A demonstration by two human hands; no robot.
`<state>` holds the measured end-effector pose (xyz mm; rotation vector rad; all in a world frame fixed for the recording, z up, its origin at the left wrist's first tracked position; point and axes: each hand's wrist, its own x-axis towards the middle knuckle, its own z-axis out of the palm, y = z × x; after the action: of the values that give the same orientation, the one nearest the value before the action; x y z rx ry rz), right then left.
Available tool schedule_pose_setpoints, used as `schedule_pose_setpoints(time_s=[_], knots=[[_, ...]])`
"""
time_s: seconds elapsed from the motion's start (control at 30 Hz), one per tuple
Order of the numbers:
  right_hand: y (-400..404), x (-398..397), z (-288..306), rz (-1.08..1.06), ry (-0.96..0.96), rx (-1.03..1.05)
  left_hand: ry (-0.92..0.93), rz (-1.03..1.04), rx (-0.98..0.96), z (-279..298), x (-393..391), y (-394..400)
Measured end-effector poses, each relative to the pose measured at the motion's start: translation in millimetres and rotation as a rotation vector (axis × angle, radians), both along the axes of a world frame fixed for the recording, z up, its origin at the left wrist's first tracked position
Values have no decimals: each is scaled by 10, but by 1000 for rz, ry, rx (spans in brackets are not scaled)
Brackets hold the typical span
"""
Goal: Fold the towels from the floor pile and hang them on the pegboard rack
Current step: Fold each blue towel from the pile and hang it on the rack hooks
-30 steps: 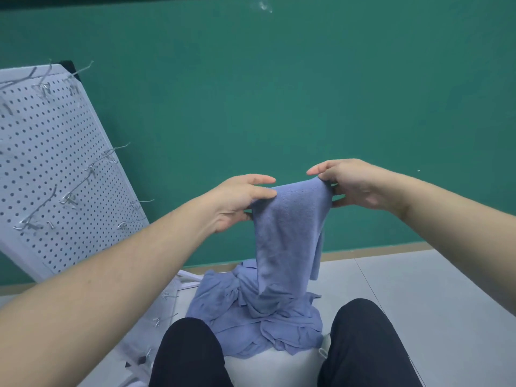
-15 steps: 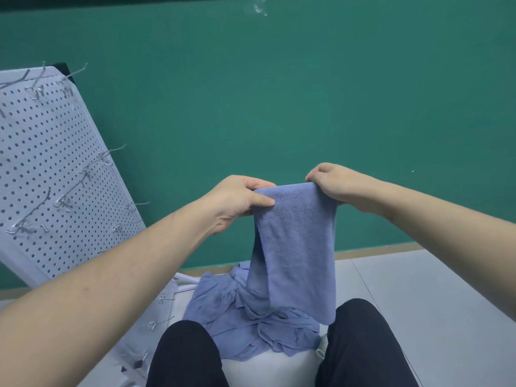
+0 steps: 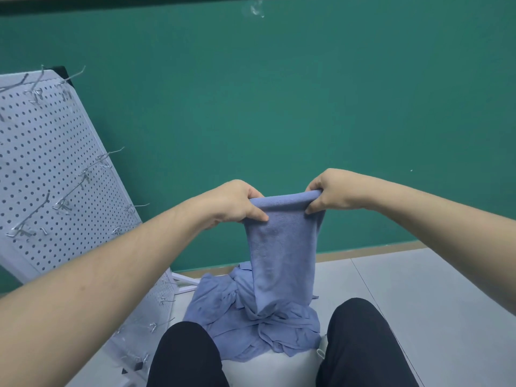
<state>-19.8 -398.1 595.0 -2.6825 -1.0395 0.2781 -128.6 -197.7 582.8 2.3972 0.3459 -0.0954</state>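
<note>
A blue towel [image 3: 283,247] hangs folded in front of me, its top fold held level. My left hand [image 3: 236,202] pinches the top left corner and my right hand [image 3: 332,191] pinches the top right corner. Its lower end reaches the pile of blue towels [image 3: 251,322] crumpled on the floor between my knees. The white pegboard rack [image 3: 50,177] leans at the left, with several bare metal hooks [image 3: 67,201] sticking out.
A green wall [image 3: 279,107] stands behind the towels. Grey floor [image 3: 405,289] spreads to the right. My dark-trousered knees [image 3: 360,344] frame the pile. The rack's white foot [image 3: 184,280] lies on the floor left of the pile.
The towel went from a loose drape to a flat folded strip. Both hands shifted to pinch the top fold at its two ends and drew it taut and level.
</note>
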Motion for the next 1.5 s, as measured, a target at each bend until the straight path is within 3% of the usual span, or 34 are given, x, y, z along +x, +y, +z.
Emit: schedule_pose_setpoints(time_s=[0.1, 0.17, 0.3, 0.37, 0.43, 0.57, 0.63, 0.77, 0.83, 1.07, 1.2, 1.27, 1.37, 1.5], knots=[[-30, 45, -15, -40, 42, 64, 10, -4, 138, -14, -13, 26], [-75, 111, -67, -54, 147, 195, -25, 10, 125, -40, -15, 94], [-109, 161, -234, -40, 523, 565, -87, 53, -247, -89, -33, 213], [-46, 122, -312, -80, 611, 736, -144, 65, -472, -136, -21, 217], [33, 44, -374, -140, 470, 800, -222, 105, -646, -179, -10, 156], [164, -122, -472, -183, 133, 870, -382, 224, -679, -267, 17, 6], [224, -145, -480, -215, 157, 943, -461, 280, -672, -315, 24, -41], [245, -169, -494, -188, 516, 1016, -572, 386, -643, -417, 15, -144], [244, -185, -545, -136, 564, 1016, -618, 432, -641, -473, 0, -200], [439, -247, -728, -204, 351, 1077, -763, 457, -649, -567, -26, -398], [501, -320, -722, -288, 332, 1141, -863, 485, -464, -603, 16, -419], [509, -352, -725, -305, 218, 1054, -869, 488, -403, -607, 36, -454], [549, -443, -696, -264, 38, 944, -860, 523, -420, -595, 87, -503], [612, -458, -618, -258, 86, 926, -795, 513, -611, -529, 136, -588]])
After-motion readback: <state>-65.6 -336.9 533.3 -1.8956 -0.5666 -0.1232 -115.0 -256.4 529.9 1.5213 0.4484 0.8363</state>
